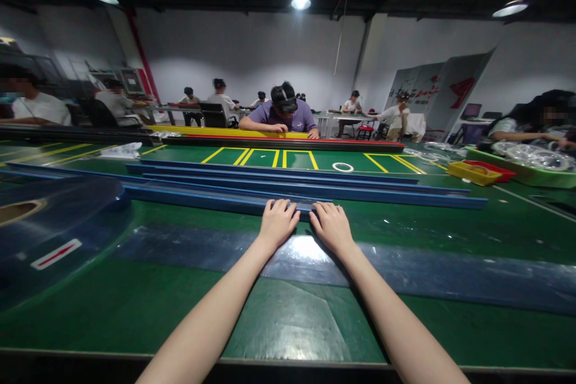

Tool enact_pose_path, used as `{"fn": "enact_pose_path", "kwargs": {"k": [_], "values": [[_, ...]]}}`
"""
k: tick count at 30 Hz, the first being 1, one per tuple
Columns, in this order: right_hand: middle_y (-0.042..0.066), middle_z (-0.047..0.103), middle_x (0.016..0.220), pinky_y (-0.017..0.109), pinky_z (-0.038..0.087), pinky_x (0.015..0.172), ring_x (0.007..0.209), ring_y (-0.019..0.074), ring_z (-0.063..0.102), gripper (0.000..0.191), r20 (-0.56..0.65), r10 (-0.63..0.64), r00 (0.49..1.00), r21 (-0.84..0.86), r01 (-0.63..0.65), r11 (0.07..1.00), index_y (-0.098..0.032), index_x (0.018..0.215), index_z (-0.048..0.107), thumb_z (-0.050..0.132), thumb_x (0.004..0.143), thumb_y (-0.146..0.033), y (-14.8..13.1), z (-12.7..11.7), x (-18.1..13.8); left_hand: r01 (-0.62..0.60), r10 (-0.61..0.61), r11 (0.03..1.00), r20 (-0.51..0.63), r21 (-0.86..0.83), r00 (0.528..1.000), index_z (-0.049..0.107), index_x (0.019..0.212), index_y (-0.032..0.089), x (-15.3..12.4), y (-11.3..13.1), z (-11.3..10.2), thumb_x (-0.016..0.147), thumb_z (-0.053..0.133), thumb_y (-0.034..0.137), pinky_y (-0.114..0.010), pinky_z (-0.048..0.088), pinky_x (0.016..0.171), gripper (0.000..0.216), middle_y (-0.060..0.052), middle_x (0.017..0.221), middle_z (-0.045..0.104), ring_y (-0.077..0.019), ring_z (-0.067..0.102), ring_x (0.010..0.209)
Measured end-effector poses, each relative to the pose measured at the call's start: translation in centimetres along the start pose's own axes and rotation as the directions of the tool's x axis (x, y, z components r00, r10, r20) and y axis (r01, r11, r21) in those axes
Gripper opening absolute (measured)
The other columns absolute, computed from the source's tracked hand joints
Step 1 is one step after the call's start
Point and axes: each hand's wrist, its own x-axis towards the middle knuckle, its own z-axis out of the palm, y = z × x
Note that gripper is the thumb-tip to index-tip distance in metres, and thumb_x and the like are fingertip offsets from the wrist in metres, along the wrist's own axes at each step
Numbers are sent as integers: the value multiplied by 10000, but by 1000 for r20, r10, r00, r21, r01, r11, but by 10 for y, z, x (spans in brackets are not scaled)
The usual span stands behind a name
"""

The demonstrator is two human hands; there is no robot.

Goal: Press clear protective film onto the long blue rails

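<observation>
Long blue channel-shaped strips (216, 199) lie side by side across the green table. On the nearest one, close to its right end, my left hand (278, 223) rests with its fingers bent over the strip and its thumb at the near side. My right hand (332, 225) sits just to the right, fingers curled over the same strip, its thumb pointing toward the left one. A short piece of the strip shows between the two thumbs. Its underside is hidden. Below my hands, a clear bluish film strip (189, 249) lies flat on the table.
A big roll of film (85, 210) occupies the left side. Beyond the strips are a white ring (342, 167), long black rails (351, 144) and a co-worker (283, 111) bent over a yellow strip (211, 131). At right are a yellow tray (473, 173) and a green tray (540, 176).
</observation>
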Motion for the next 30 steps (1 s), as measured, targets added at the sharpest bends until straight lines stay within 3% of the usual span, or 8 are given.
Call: {"fn": "enact_pose_path", "kwargs": {"k": [5,8,10,16,19,26,30], "values": [[86,651,923,310,292,739,879,199,528,318,-17,171,985,-65,-172,983,-166,858,619,341,907,-313,6,-5,2,155,-154,986,-25,55,988,630,850,156,1,-2,1,891,380,324,-430,314,921,303,-105,1014,650,-230,563,966],[79,648,878,300,290,704,841,193,529,322,23,182,983,-80,-180,980,-165,822,613,342,907,-315,8,-6,2,193,-190,978,-46,77,981,625,868,141,1,-3,1,885,391,324,-448,303,932,298,-118,1028,645,-246,555,980],[76,646,885,297,293,705,847,192,528,313,54,128,990,-68,-124,990,-165,839,612,348,906,-319,7,-5,1,164,-161,984,-53,68,986,619,922,145,0,-3,2,881,403,323,-451,291,947,283,-114,1065,632,-247,541,1012],[82,626,1064,293,305,793,959,193,512,308,50,-85,995,21,84,996,-161,1042,581,361,902,-323,2,1,-1,-115,116,993,10,-10,993,560,1109,195,-1,-2,4,885,410,312,-387,327,921,294,-82,1138,601,-202,524,1054],[81,619,1092,287,300,813,983,184,506,308,21,-97,995,41,96,995,-158,1070,570,365,902,-315,2,1,0,-91,91,996,16,-7,996,572,1084,206,-1,-1,3,888,405,324,-392,336,902,283,-73,1099,616,-205,534,1027],[67,646,867,296,275,708,833,187,523,329,1,134,991,-63,-133,989,-174,811,609,330,914,-315,9,-6,1,70,-70,996,-11,50,998,612,875,167,1,0,-1,885,398,325,-415,328,897,266,-71,976,639,-215,551,931],[64,632,834,293,278,696,823,184,513,311,28,77,997,-54,-76,996,-170,795,597,347,909,-316,8,-5,1,55,-55,998,-17,39,998,601,931,160,1,0,0,880,410,319,-401,329,894,254,-78,1026,627,-216,541,961]]}}
